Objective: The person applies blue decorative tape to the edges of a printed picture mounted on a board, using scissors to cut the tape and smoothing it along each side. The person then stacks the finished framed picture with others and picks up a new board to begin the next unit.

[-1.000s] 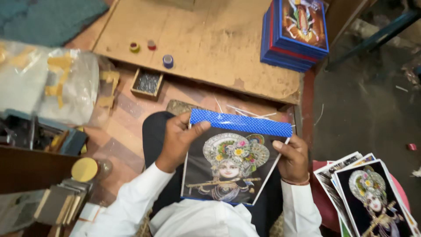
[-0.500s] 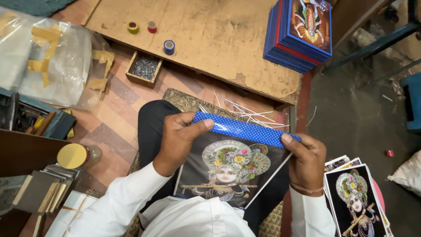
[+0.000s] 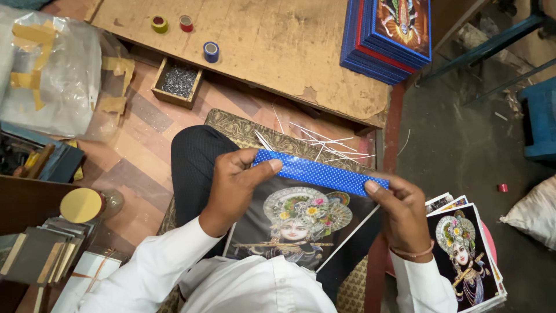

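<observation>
1. The wooden board fills the floor ahead of me, with a stack of blue framed pictures on its right end and three tape rolls near its left.
2. A glossy portrait print rests on my lap, tilted.
3. The blue dotted tape strip runs along the print's upper edge, its long axis sloping down from left to right, stretched between my hands.
4. My left hand pinches the strip's left end, thumb on top.
5. My right hand pinches the right end.
6. Loose prints lie just beside my right wrist; nothing blocks the strip.
</observation>
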The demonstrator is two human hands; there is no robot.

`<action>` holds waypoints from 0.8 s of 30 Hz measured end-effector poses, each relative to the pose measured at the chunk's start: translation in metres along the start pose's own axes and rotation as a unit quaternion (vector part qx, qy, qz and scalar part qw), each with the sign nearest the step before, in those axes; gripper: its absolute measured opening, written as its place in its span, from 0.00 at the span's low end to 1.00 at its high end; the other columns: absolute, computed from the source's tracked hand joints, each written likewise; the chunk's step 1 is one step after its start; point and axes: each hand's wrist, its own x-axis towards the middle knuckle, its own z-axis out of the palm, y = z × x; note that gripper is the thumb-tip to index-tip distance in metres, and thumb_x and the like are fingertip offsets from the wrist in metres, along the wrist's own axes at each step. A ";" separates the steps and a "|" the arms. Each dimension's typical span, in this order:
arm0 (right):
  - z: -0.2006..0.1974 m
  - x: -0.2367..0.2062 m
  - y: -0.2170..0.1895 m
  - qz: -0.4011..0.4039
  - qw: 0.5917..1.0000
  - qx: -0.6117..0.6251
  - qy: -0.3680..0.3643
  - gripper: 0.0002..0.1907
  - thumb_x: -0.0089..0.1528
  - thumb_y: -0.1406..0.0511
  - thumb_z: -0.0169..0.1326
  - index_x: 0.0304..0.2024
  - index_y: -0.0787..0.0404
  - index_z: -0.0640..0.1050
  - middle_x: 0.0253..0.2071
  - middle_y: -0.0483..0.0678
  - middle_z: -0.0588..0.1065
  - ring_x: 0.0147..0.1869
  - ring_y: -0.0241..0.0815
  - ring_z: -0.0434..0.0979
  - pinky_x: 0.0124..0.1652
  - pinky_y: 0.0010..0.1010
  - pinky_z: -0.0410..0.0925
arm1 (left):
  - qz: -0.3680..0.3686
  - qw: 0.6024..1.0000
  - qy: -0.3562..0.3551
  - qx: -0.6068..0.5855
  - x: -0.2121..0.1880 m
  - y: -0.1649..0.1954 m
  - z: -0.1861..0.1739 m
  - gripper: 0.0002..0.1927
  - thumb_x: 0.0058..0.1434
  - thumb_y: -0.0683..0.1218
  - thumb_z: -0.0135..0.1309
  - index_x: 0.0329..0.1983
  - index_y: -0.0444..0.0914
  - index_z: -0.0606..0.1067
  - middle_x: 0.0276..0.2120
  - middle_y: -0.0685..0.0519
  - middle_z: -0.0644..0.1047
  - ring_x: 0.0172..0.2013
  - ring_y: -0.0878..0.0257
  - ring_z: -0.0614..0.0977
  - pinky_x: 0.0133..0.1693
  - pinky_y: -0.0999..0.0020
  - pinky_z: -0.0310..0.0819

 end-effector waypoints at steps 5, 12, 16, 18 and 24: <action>0.043 -0.019 -0.022 -0.382 0.822 -0.394 0.150 0.11 0.64 0.72 0.64 0.49 0.68 0.81 0.48 0.54 0.80 0.52 0.47 0.79 0.52 0.32 0.71 | -0.003 1.000 0.006 -0.022 0.010 -0.006 0.002 0.06 0.62 0.39 0.59 0.33 0.30 0.82 0.27 0.60 0.80 0.28 0.77 0.74 0.31 0.77 0.68; 0.112 -0.025 -0.027 -0.487 0.761 -0.428 0.011 0.15 0.53 0.78 0.61 0.44 0.67 0.82 0.40 0.54 0.78 0.45 0.53 0.79 0.46 0.39 0.71 | -0.006 0.999 0.009 -0.032 0.005 -0.005 0.002 0.06 0.62 0.39 0.59 0.34 0.29 0.82 0.29 0.57 0.82 0.30 0.76 0.77 0.33 0.77 0.71; 0.110 -0.026 -0.032 -0.470 0.781 -0.411 0.008 0.13 0.54 0.78 0.62 0.42 0.66 0.82 0.37 0.52 0.77 0.42 0.50 0.78 0.43 0.38 0.70 | -0.020 0.998 0.027 -0.058 -0.003 -0.006 0.003 0.07 0.63 0.40 0.58 0.35 0.29 0.82 0.30 0.58 0.82 0.31 0.76 0.77 0.34 0.77 0.71; 0.102 -0.028 -0.033 -0.456 0.786 -0.417 0.006 0.14 0.53 0.78 0.62 0.41 0.65 0.82 0.37 0.51 0.77 0.42 0.50 0.78 0.43 0.37 0.70 | -0.024 0.998 0.030 -0.054 -0.005 -0.008 0.004 0.07 0.64 0.40 0.59 0.35 0.29 0.82 0.29 0.58 0.81 0.30 0.76 0.76 0.33 0.77 0.69; 0.075 -0.029 -0.036 -0.430 0.786 -0.445 0.003 0.13 0.54 0.77 0.63 0.41 0.64 0.83 0.38 0.50 0.78 0.41 0.47 0.78 0.40 0.35 0.70 | -0.017 0.997 0.019 -0.067 -0.007 -0.013 0.004 0.07 0.64 0.40 0.58 0.35 0.30 0.82 0.29 0.59 0.81 0.30 0.76 0.76 0.33 0.78 0.70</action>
